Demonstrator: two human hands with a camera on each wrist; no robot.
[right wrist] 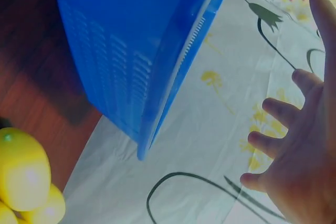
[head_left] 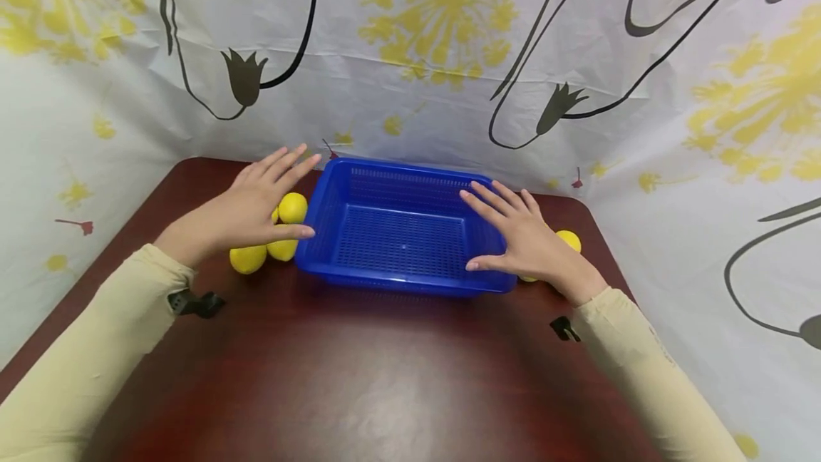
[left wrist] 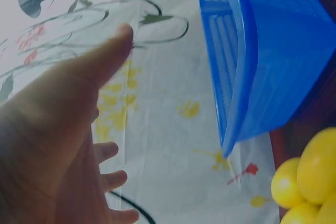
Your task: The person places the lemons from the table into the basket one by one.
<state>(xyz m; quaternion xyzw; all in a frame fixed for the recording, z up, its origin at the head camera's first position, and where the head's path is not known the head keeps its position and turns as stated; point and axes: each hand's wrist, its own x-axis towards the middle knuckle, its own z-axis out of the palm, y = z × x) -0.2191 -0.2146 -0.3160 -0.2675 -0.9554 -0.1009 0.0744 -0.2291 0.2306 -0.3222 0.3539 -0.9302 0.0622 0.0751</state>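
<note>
One flower-printed cloth (head_left: 410, 116) hangs across the top of the frame behind one dark red table (head_left: 398, 376). One blue basket (head_left: 398, 279) sits at center. Two pale sleeves (head_left: 96, 358) enter from the lower corners. The person's left hand (head_left: 253, 202), left of center, and right hand (head_left: 527, 237), right of center, hover with fingers spread, gripping nothing. Four lemons (head_left: 293, 207) show left of the basket, at least three more at its right.

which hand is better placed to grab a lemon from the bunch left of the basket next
Probably the left hand: open and empty, it is on the same side of the blue basket as those lemons. The right hand is at the opposite end, near other lemons.
</note>
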